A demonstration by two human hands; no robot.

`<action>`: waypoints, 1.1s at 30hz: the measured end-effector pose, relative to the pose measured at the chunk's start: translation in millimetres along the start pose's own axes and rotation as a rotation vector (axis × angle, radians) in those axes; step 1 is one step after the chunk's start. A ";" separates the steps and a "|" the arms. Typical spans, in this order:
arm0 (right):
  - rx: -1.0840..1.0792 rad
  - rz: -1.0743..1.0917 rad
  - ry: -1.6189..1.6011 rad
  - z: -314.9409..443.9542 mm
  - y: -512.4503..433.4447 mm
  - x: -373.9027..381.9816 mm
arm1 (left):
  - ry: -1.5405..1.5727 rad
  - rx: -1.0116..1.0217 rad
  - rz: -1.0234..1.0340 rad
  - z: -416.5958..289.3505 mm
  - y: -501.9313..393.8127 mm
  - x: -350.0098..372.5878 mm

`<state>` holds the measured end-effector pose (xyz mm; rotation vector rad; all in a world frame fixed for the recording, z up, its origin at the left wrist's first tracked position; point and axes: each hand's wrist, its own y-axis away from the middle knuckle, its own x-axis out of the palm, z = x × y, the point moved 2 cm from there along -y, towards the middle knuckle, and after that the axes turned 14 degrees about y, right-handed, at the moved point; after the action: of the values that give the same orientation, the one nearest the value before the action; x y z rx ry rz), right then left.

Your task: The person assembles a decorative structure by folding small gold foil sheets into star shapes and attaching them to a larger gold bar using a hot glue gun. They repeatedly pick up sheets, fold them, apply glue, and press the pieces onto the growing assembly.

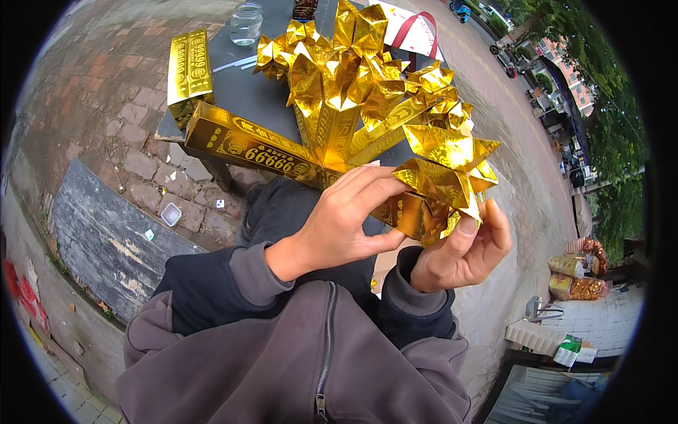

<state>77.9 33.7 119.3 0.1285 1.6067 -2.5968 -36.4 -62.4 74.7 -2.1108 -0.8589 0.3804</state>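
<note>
A star-shaped joss-paper piece, made of long folded gold arms [275, 151] with printed patterns and writing, radiates from a centre above my lap. Clusters of folded gold paper ingots [344, 79] top the far arms. My left hand [344, 217] grips the near right arm [402, 212], fingers over its top and thumb beneath. At that arm's outer end is a gold foil ingot cluster [445, 175]. My right hand [466, 249] pinches the cluster's lower edge between thumb and fingers. The joint between cluster and arm is partly hidden by foil and fingers.
A dark table [249, 95] bears a glass jar [246, 24], white sticks [235, 64] and a gold paper pack [189, 69] at its left corner. A white bag [400, 24] with red handles lies behind. A worn bench [116, 238] stands left, near a plastic tub [170, 214] on the paving.
</note>
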 end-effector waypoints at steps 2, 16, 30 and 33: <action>0.020 0.008 -0.032 0.5 -3.8 0.6 | -0.024 0.000 -0.006 0.1 -2.6 -1.2; -0.064 0.104 -0.131 -10.3 -4.2 -7.3 | 0.002 -0.141 0.007 1.4 0.9 -7.0; -0.407 0.085 0.131 1.4 -32.8 -4.8 | 0.017 -0.080 0.006 4.6 6.6 -3.7; -0.401 0.024 0.156 -0.3 -36.1 3.2 | 0.053 -0.123 0.044 5.2 10.1 -5.7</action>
<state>70.5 49.9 150.8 0.3244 2.1251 -2.2375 -38.8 -67.9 63.5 -2.2463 -0.8243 0.2995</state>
